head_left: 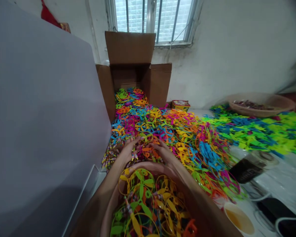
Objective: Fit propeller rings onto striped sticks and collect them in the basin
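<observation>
My left hand (128, 149) reaches past the rim of a pink basin (108, 210) into the pile, its fingers stretched out among small multicoloured sticks (111, 154). My right hand (162, 150) lies opposite, fingers apart, touching orange ringed plastic propellers (148, 151). Between the two hands more of these discs are heaped. Yellow and green propellers (141, 184) fill the basin under my forearms, along with a few pieces that look like launcher sticks (129, 207). Parts of my fingertips are hidden in the pile.
An open cardboard box (160, 82) spills propellers onto the table. A grey panel (44, 98) stands close at left. At right are a dark-labelled bottle (249, 168), a cup (238, 217), a black phone-like object (276, 209), green and blue pieces (256, 131) and another basin (263, 112).
</observation>
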Available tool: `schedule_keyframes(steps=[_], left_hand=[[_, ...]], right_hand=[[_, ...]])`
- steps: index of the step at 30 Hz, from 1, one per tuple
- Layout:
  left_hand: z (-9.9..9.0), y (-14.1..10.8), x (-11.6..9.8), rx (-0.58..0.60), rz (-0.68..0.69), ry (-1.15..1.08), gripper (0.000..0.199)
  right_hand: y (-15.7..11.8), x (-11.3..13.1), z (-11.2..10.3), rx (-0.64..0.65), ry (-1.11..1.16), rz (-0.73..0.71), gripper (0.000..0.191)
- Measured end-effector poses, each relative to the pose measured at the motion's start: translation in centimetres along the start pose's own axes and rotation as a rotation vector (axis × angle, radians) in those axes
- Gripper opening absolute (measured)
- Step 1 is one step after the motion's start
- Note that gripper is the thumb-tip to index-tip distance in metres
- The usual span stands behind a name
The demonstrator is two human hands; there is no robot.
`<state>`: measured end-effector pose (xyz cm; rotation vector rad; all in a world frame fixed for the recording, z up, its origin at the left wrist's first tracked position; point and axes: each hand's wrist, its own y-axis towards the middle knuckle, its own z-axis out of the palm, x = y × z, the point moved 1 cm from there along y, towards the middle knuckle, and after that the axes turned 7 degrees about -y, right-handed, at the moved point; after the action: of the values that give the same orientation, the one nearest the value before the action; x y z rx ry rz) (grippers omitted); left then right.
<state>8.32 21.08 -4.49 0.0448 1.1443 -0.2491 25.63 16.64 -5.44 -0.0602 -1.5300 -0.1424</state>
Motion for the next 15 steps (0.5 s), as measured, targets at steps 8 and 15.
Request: schedule_keyframes(steps=[8, 15], left_hand=[[0.3, -0.6, -0.5, 0.158, 0.141, 0.154, 0.044], [0.5, -1.0, -1.4, 0.235, 0.206, 0.244, 0.039]], right_hand=[[-0.2, 1.5, -0.1, 0.109, -0.112, -0.013, 0.031], [-1.3, 2.2, -0.2, 0.156, -0.044, 0.031, 0.029]])
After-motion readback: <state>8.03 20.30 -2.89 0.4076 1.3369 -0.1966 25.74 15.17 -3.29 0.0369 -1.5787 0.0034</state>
